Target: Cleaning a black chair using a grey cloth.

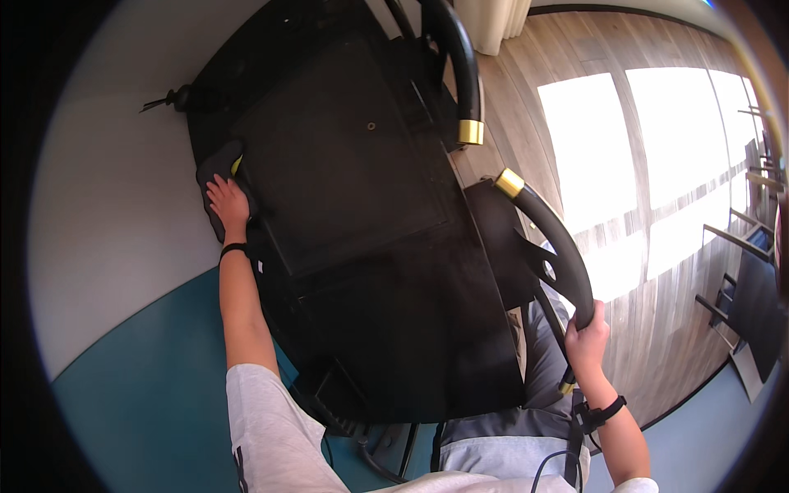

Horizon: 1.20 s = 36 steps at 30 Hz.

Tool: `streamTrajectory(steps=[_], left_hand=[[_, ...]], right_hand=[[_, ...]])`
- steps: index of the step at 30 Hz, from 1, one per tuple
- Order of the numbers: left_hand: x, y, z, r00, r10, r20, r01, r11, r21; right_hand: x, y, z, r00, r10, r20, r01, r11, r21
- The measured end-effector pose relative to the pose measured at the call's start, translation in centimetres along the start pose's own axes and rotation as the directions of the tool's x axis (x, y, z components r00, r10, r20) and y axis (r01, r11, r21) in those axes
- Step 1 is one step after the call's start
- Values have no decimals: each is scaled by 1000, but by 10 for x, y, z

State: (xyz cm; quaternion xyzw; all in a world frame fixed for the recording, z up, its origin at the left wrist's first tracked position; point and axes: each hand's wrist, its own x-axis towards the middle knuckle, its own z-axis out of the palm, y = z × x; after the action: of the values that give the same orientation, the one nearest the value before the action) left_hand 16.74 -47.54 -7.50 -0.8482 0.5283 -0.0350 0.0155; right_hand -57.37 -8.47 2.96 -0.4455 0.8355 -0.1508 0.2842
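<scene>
My left hand (228, 200) lies with spread fingers on a dark grey cloth item (217, 163) with a yellow-green patch, at the left edge of a black table (382, 320). At the right, my right hand (588, 339) grips the curved black armrest of a chair (570, 265), which has gold-coloured end caps. A second curved black armrest (465, 68) with a gold cap stands at the top, beyond the first. A small ring-like spot (371, 126) shows on the dark tabletop.
A black vase-like object with thin sticks (185, 98) stands by the wall at upper left. A black basket-like item (339, 391) and a cable are at the table's near left. Wooden floor (518, 92) with sunlit patches lies right, with tables and chairs beyond. A cream curtain (490, 24) hangs at top.
</scene>
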Motion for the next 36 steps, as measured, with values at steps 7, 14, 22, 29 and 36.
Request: streamTrajectory(steps=[7,14,22,29,36], left_hand=[[-65,6,-18,991,69,117,-57,993,-99],[-171,-16,-13,980,-15,197,44,988,-145],[-280,-65,-8,965,-156,209,185,975,-124],[-326,-69,-5,932,-290,218,321,939,-125],[-382,-53,-15,904,-352,241,382,920,-88]], right_hand=[[9,-6,-7,999,-27,-44,28,999,38],[6,2,7,997,-38,-63,42,996,74],[2,3,12,996,-59,-73,67,991,116],[1,-3,14,993,-91,-81,101,985,139],[7,2,17,991,-95,-99,105,988,109]])
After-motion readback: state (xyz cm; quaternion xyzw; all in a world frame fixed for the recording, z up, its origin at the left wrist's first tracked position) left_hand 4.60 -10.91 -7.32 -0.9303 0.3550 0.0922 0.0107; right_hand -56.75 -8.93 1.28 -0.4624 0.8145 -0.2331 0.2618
